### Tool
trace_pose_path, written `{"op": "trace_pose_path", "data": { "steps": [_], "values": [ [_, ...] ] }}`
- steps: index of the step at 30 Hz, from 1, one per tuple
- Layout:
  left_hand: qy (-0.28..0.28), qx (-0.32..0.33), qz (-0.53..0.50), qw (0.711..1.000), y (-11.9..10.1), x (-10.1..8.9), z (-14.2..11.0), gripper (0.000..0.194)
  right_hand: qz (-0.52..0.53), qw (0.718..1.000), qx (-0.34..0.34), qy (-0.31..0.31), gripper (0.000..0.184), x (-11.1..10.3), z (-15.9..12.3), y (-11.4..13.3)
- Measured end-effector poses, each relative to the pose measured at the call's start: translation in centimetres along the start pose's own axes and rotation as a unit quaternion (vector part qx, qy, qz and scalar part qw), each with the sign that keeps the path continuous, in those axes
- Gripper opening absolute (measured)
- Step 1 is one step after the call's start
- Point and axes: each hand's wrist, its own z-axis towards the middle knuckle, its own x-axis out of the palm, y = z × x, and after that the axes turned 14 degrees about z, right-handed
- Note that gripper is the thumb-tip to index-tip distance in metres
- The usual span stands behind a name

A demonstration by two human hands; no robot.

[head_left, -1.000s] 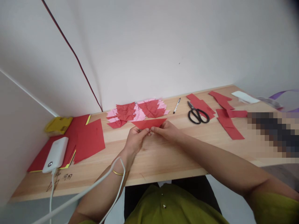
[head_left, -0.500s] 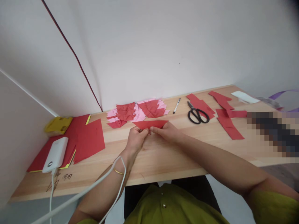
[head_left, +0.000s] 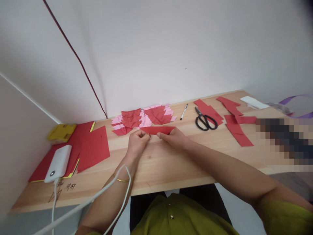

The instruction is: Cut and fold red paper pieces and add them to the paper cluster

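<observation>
A folded red paper (head_left: 157, 130), long and narrow with pointed ends, is held up between both hands over the wooden table. My left hand (head_left: 138, 139) is closed on its left end, thumb against the fingers. At the right end, my right hand (head_left: 174, 137) pinches the paper with the thumb laid along its lower edge. Just beyond it lie folded red pieces (head_left: 131, 117) and pink pieces (head_left: 146, 120), arranged in overlapping rows. The fingers behind the paper are hidden.
Black-handled scissors (head_left: 205, 121) rest partly on red paper strips, with a pen (head_left: 184, 111) to their left. More red strips (head_left: 238, 130) lie at right. On the left are red sheets (head_left: 94, 148), a yellow packet (head_left: 61, 133) and a white power bank (head_left: 58, 163) with a cable.
My left hand has slid left along the paper, away from my right thumb, towards the left end. My right hand keeps its grip in nearly the same place.
</observation>
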Motion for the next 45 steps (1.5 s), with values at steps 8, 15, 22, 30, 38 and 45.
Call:
{"op": "trace_pose_path", "data": {
  "steps": [8,15,22,30,38,45],
  "values": [
    [-0.042,-0.077,-0.123,0.988,0.4,-1.2,1.3,0.011,-0.041,0.996,0.036,-0.071,0.038,-1.1,0.2,0.1],
    [0.142,-0.085,-0.26,0.951,-1.1,0.8,-0.7,0.021,-0.027,0.999,0.034,0.001,0.037,-0.8,0.3,-0.4],
    [0.134,-0.074,-0.223,0.963,-0.2,1.4,-0.9,0.018,0.011,0.996,-0.036,0.085,0.023,-0.4,0.1,0.4],
    [0.079,-0.046,-0.162,0.983,-0.2,1.2,-0.9,0.019,0.008,0.999,-0.003,0.039,0.019,-0.5,0.4,-0.7],
    [0.037,-0.08,-0.243,0.966,-0.8,0.4,0.0,0.019,0.045,0.981,-0.073,-0.173,0.019,-1.9,1.2,-0.4],
    [0.068,-0.055,-0.224,0.971,-0.7,0.8,-0.6,0.017,-0.13,0.944,-0.275,-0.128,0.007,-1.0,-0.2,0.7]
  ]
}}
